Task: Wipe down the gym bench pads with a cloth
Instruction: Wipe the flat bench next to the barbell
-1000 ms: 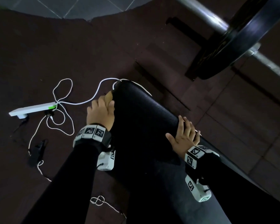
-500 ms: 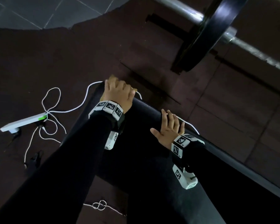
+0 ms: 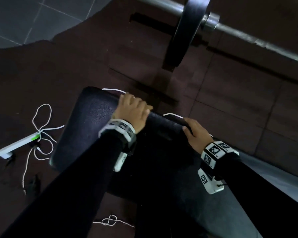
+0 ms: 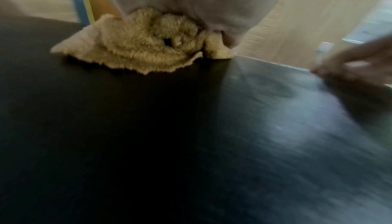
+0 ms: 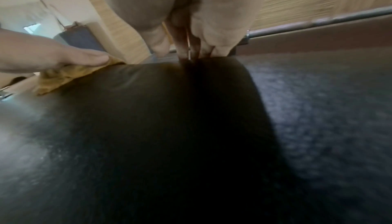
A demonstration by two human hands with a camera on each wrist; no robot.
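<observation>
**Cloth pressed to the pad's far edge**

The left hand (image 3: pixel 132 110) curls over the bunched tan cloth (image 4: pixel 144 50) under its palm, pressing it onto the black bench pad (image 3: pixel 89 127). Just to its right, the right hand (image 3: pixel 196 133) grips the same edge, fingers hooked over it.

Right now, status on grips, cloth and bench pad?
Left grip holds cloth on bench pad far edge. Right grip holds pad side. White cable alongside.

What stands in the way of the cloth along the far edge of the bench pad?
The cloth, held under the left hand, has the right hand holding the edge of the bench pad to its right. To its left, nothing visible blocks it.
</observation>
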